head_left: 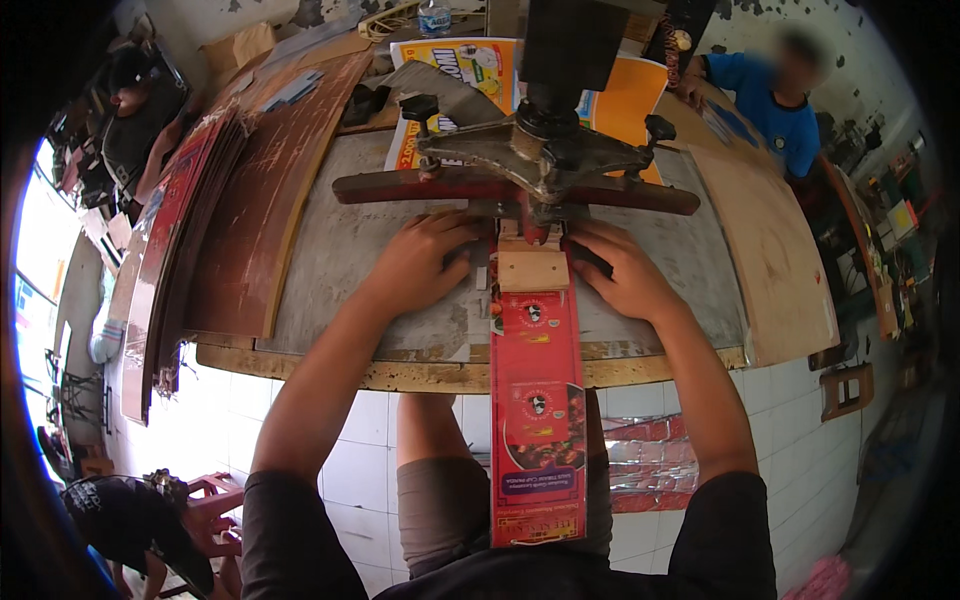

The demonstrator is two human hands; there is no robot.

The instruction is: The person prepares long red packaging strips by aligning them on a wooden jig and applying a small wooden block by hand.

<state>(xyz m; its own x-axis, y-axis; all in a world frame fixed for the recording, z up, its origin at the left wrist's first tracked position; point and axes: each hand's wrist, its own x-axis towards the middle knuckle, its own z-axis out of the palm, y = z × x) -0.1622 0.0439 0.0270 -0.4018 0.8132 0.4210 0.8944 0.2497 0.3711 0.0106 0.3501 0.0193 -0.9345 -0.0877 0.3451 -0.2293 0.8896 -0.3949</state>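
A long red printed packaging strip (533,375) runs from under a metal press head (540,150) toward me, over the table's front edge and down above my lap. Across its far part lies a small tan wooden block (533,270). My left hand (432,250) rests on the grey tabletop at the left of the block, fingers reaching under the press's crossbar, thumb apart. On the other side my right hand (612,265) lies with fingers stretched to the block's right edge, thumb apart. The fingertips are partly hidden by the crossbar. Neither hand visibly holds anything.
Brown boards (245,220) and stacked sheets (165,260) lie at the left, a tan board (765,250) at the right. Printed posters (465,65) and a plastic bottle (434,18) stand behind the press. A person in blue (775,110) is at the far right; others are at the left.
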